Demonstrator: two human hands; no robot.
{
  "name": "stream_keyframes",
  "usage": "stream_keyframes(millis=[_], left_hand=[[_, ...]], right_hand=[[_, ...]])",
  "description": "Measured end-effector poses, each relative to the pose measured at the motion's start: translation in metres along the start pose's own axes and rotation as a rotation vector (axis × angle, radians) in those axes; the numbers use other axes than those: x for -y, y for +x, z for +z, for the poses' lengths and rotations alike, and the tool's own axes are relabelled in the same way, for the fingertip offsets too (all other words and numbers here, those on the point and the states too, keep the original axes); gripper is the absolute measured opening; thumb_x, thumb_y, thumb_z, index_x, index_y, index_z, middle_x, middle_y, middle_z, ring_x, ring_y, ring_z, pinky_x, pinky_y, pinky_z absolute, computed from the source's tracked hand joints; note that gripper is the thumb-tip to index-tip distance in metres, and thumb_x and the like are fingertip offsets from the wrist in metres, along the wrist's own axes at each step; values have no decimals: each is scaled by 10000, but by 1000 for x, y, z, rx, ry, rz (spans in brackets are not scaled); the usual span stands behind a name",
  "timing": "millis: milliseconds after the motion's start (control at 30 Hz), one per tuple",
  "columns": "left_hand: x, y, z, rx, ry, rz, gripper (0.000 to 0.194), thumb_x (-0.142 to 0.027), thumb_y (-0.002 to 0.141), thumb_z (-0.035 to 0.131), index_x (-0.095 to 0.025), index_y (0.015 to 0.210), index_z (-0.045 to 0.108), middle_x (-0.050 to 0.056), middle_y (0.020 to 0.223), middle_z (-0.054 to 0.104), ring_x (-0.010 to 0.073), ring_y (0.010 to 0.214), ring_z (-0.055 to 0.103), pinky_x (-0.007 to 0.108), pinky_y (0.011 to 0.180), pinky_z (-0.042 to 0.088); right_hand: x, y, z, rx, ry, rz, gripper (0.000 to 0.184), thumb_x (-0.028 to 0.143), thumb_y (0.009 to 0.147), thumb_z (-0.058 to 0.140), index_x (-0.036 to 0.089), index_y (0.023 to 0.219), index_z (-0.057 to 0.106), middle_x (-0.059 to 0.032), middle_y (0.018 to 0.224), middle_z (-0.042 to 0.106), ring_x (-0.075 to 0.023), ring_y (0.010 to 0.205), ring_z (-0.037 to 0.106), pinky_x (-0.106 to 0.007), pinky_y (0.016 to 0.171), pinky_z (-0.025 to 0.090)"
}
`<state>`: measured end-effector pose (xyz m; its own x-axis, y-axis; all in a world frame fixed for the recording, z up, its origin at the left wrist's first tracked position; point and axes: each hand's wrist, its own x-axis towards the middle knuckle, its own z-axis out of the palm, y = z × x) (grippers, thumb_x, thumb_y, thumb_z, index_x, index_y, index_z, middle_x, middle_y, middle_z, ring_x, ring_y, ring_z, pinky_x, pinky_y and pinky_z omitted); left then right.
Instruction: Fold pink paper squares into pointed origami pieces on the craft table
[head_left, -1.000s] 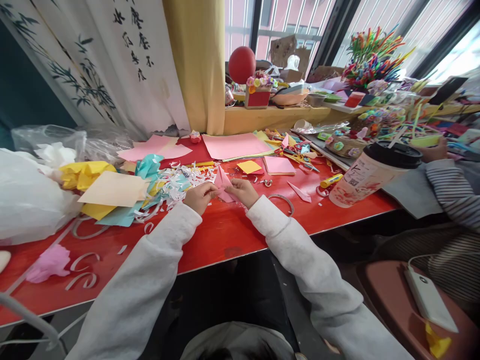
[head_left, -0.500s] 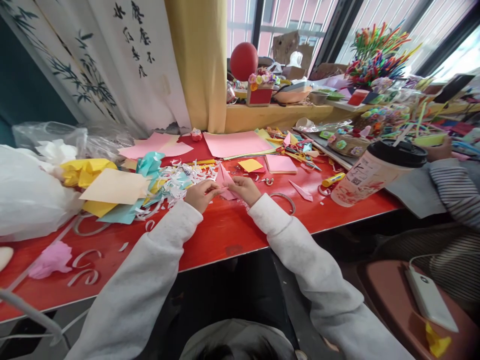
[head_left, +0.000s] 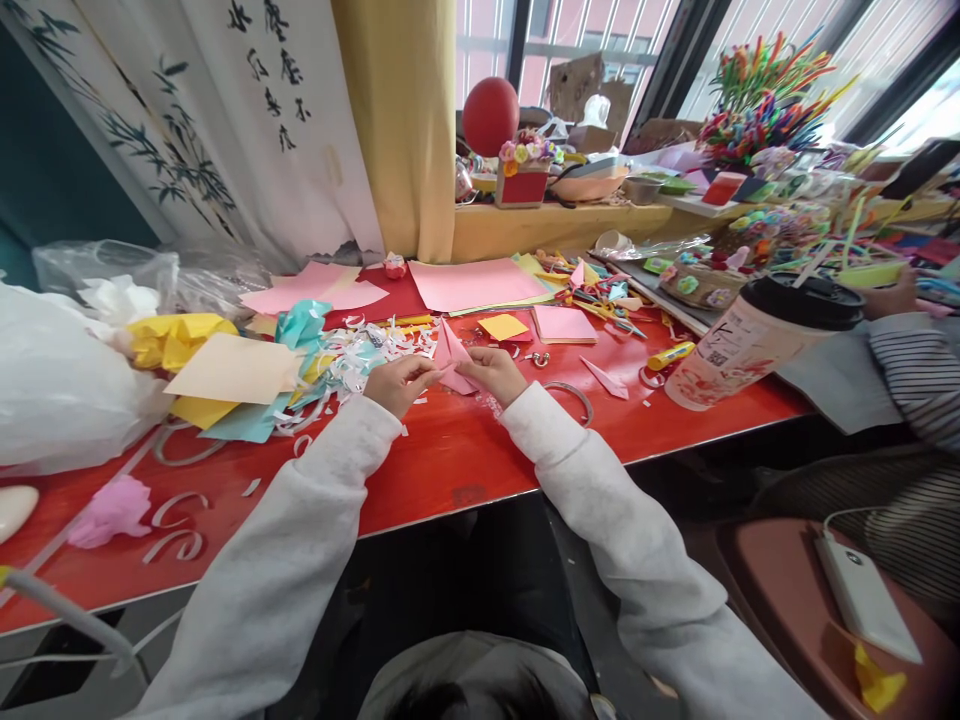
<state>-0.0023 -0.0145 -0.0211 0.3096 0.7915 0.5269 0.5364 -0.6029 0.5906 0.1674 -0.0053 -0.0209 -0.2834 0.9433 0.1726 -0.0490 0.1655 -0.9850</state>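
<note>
A pink folded paper with a pointed top is held just above the red table. My left hand pinches its lower left side between thumb and fingers. On the other side, my right hand grips its right edge, fingers closed. The paper's lower part is partly covered by my fingertips. White and teal paper shreds lie beside my left hand. To the right of my right hand are a roll of tape and another folded pink paper piece.
Pink sticky notes and an orange square lie behind my hands. A lidded paper cup stands at the right, near a co-worker's striped sleeve. Crumpled paper and a white plastic bag crowd the left. Scissors and pens sit farther back.
The view has shifted slightly. My left hand has moved a little left and its fingers are slightly straighter at the paper; both hands keep hold of it.
</note>
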Motion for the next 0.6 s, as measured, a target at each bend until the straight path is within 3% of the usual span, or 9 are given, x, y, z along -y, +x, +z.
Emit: stream_keyframes(millis=[367,500,600], left_hand=[[1,-1,2,-76,273,272,155,-258,772,492,-151,675,547,0,622,570,70,552,507,174,549,404],[2,-2,3,-62,273,273,150,-234,768,489,-144,657,536,2,613,556,67,539,497,174,545,403],[1,-3,4,-55,255,217,135,-231,750,502,-144,653,537,6,615,555,73,539,494,186,547,406]], right_hand=[[-6,2,-3,13,-110,22,322,426,609,592,116,565,518,39,503,414,-57,490,360,-205,465,255],[-2,-1,-2,34,-81,35,387,487,663,529,114,558,531,28,495,446,-62,485,392,-205,458,280],[-2,-1,0,96,3,71,339,441,608,609,107,646,568,5,563,545,-80,514,475,-206,479,341]])
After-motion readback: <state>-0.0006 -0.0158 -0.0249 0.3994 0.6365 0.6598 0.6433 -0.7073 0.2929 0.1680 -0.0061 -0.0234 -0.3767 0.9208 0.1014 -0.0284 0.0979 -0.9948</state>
